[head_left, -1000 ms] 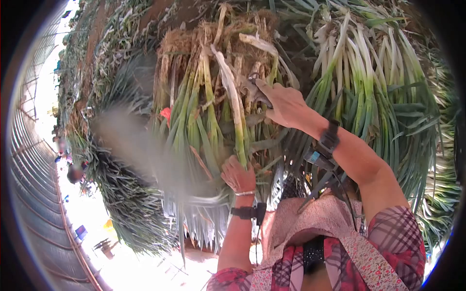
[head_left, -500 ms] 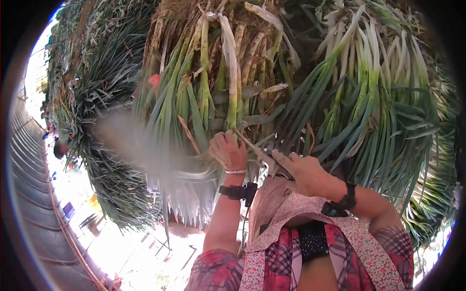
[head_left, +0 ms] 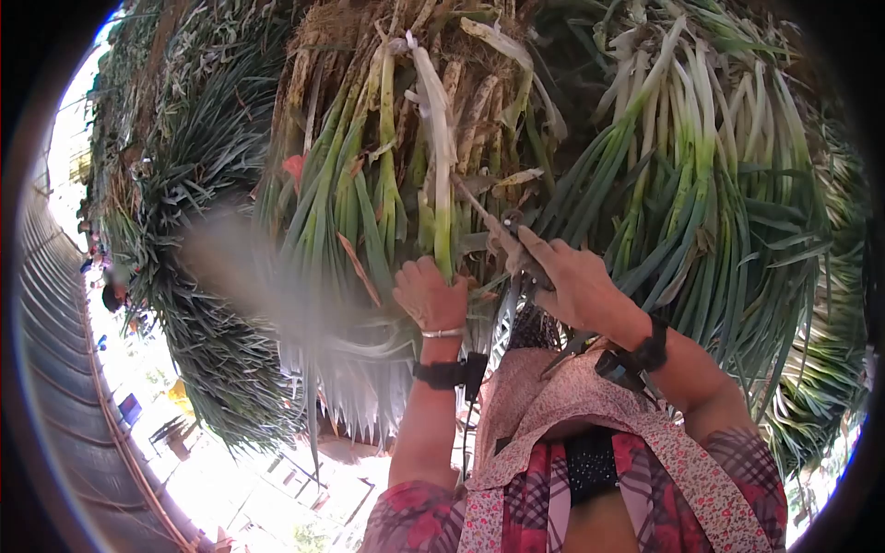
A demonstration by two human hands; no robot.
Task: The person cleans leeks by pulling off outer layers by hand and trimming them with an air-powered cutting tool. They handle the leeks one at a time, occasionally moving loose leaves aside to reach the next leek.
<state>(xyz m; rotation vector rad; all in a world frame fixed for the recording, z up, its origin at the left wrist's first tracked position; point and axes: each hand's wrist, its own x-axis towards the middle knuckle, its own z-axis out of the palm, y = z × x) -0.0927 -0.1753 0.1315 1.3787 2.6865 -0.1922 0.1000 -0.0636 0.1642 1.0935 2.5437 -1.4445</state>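
My left hand [head_left: 430, 293] is closed around the green part of a green onion [head_left: 442, 189], whose pale root end points away from me. To its right, my right hand [head_left: 579, 288] has its thumb and fingers closed on a brown, withered leaf strip [head_left: 498, 235]. The strip's thin end reaches up beside the white stem of the held onion. Some dark material shows at the right fingertips; I cannot make out what it is. Behind both hands hangs a pile of green onions [head_left: 341, 198] with dry, brownish stems among them.
More green onions [head_left: 701, 166] fan out at the right, white ends up. A tall stack of dark green leaves [head_left: 221, 175] stands at the left. A flowered apron [head_left: 544, 392] covers my lap. A blurred smear lies over the left middle of the view.
My right hand has moved slightly up and to the right with the leaf strip. My left hand has shifted slightly down along the green onion. A leaf piece now shows below the right hand.
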